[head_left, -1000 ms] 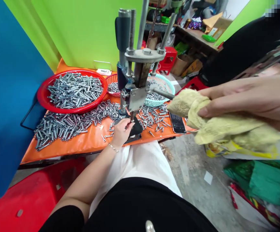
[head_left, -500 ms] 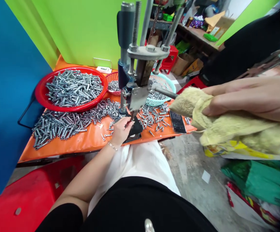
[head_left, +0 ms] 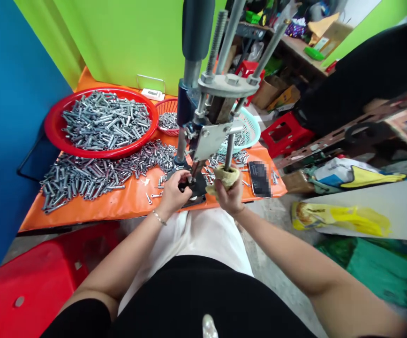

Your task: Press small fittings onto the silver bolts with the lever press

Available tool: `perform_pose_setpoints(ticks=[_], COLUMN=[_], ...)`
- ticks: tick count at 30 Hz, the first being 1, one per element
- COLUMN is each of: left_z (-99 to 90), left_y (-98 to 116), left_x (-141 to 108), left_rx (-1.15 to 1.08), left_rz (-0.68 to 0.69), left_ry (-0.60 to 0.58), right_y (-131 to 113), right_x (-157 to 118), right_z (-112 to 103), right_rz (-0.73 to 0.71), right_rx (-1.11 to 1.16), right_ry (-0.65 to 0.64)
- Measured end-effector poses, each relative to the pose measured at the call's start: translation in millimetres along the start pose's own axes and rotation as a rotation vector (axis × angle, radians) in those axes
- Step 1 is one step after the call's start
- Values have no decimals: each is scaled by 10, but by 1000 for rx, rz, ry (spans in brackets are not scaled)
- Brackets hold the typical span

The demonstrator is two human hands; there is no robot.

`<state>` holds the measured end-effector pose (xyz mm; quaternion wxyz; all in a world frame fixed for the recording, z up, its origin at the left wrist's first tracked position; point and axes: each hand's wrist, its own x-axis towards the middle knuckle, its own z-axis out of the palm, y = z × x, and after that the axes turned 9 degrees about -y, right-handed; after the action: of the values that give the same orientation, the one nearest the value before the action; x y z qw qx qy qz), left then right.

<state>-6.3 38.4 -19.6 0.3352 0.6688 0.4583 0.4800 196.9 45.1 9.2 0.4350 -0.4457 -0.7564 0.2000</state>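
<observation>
A hand press (head_left: pixel 207 141) with a dark column and steel rods stands on the table before me. Under its ram, at the black base (head_left: pixel 199 187), my left hand (head_left: pixel 176 191) pinches a small metal part (head_left: pixel 190 179), mostly hidden by the fingers. My right hand (head_left: pixel 230 193) is wrapped round the yellow cloth (head_left: pixel 226 175) on the end of the press lever (head_left: pixel 229 151). That lever hangs downward. Loose metal eye-ended sleeves (head_left: pixel 84 180) lie heaped to the left of the press.
A red basin (head_left: pixel 50 123) full of metal sleeves sits at the left, with a red basket (head_left: pixel 161 107) and a light-green basket (head_left: pixel 254 129) of parts behind the press. A phone (head_left: pixel 259 178) lies at the orange table's right edge. Red stools (head_left: pixel 286 134) stand beyond.
My right hand has swung the cloth-wrapped lever from far out at the right down and inward, close to the press. My left hand stays at the base, its fingers slightly shifted.
</observation>
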Motion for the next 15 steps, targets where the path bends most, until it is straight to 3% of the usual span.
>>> perform_pose_setpoints(ticks=[4,9,12,15], left_z=[-14,-69,-101,-141], left_y=[74,192,249,336], left_x=[27,152,202,155], left_rx=[40,138,69,-123], left_rz=[-31,15,-3,-183], left_ry=[-2,-46,-42,-52], right_y=[-1,-340,-596,-875], right_x=[-21,-91,-129,-144], right_z=[-45,-250,-518,-921], right_rz=[-3,237,394,415], right_rx=[36,248,427,548], right_ry=[57,4,-85,-173])
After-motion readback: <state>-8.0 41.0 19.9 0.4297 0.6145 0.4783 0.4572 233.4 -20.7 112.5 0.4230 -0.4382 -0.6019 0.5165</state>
